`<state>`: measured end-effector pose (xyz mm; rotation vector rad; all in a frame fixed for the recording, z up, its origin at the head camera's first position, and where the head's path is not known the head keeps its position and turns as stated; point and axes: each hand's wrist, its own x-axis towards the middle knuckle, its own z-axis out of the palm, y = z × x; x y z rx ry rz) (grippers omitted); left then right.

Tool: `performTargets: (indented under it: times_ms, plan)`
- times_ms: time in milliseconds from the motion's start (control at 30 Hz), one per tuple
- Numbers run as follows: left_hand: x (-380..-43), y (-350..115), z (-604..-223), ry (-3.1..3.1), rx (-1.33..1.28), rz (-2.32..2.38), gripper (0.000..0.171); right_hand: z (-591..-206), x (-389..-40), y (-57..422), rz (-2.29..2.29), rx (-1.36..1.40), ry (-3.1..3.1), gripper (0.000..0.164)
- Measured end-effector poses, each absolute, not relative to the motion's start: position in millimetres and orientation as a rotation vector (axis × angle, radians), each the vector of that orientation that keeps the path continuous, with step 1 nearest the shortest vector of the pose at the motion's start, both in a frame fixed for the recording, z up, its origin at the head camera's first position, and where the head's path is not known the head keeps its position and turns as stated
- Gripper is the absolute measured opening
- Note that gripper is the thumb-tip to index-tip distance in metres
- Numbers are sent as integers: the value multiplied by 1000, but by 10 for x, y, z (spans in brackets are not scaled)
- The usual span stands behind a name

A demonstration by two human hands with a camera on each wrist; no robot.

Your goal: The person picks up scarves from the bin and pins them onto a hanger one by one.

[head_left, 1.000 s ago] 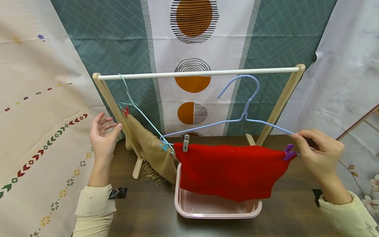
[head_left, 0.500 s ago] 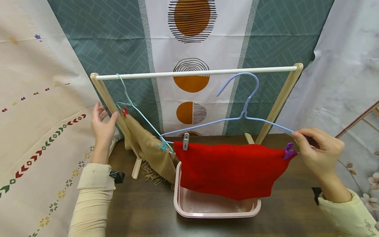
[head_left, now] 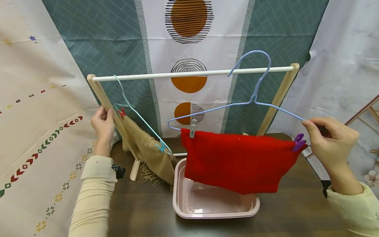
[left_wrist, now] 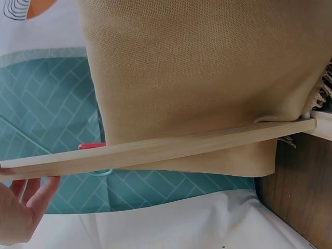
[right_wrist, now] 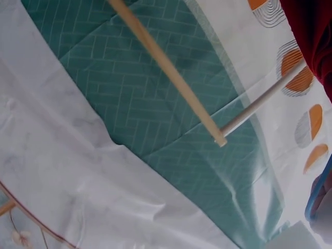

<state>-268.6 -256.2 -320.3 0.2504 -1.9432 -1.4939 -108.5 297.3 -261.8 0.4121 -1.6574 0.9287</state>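
Observation:
My right hand (head_left: 333, 140) pinches the right end of a blue clothes hanger (head_left: 255, 96). From the hanger hangs a red cloth (head_left: 237, 163), clipped by a grey clothespin (head_left: 192, 128) and a purple clothespin (head_left: 299, 142). The hanger's hook overlaps the white bar (head_left: 177, 74) of a wooden rack, its top above the bar. At the far left, my left hand (head_left: 102, 126) grips the rack's left post (head_left: 102, 93); in the left wrist view its fingers (left_wrist: 44, 192) meet the post's edge. The right wrist view shows only a sliver of blue hanger (right_wrist: 313, 199).
A mint hanger (head_left: 125, 95) hangs at the bar's left end, bearing a tan fringed scarf (head_left: 148, 141) with a red clothespin (head_left: 121, 113) and a blue clothespin (head_left: 162, 147). Below the red cloth sits a pink basin (head_left: 217, 216) on a dark wooden table (head_left: 142, 210).
My left hand has moved up to the rack's post and taken hold of it. The right hand has lifted the blue hanger and red cloth up and rightward, bringing the hook over the bar.

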Motion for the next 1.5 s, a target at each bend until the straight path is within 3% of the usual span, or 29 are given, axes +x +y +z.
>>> performTargets:
  times_ms: [200, 767, 1500]
  plan:
    - [-2674, -2590, -3195, -1951, 272, -1482, 29, -2560, -1177, 3038, 861, 289, -1738, 18]
    - [-2689, -2555, -3192, -1915, 291, -1458, 23, -2573, -1535, 3198, 794, 83, -1709, 30]
    - [-2671, -2565, -3208, -1943, 254, -1403, 29, -3303, -1860, 3318, 667, 28, -1819, 24]
